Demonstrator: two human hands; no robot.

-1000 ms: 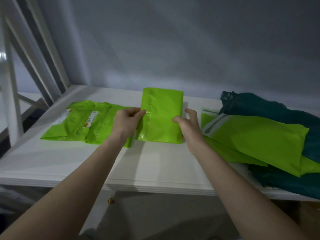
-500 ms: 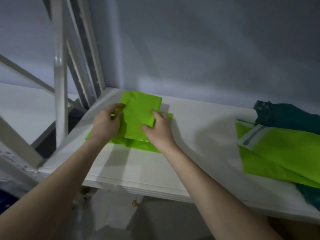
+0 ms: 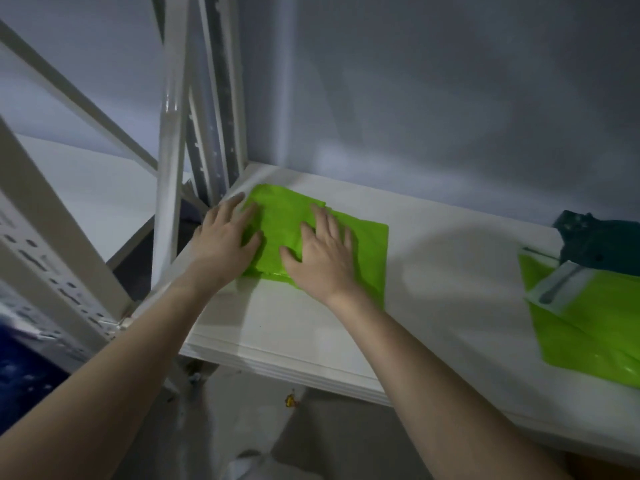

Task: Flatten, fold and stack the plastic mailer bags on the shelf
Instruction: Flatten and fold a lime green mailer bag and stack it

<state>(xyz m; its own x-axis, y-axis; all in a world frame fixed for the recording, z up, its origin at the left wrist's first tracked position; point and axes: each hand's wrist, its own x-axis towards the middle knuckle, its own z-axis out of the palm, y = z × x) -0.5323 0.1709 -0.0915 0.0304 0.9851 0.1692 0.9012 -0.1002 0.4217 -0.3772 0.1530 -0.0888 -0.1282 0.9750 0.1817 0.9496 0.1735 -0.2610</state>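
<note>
Both hands lie flat, palms down, fingers spread, on a folded green mailer bag (image 3: 284, 230) at the shelf's (image 3: 311, 327) left end, about 11 o'clock from frame centre. Left hand (image 3: 225, 242) covers the bag's left edge; right hand (image 3: 320, 256) presses its near right part. Beneath it, more green bags (image 3: 369, 251) stick out toward 3 o'clock. White upright posts (image 3: 169, 161) stand just beside the stack at 9 o'clock. Well apart at 3 o'clock: loose green mailers (image 3: 588, 327), with a dark teal bag (image 3: 599, 240) behind them.
</note>
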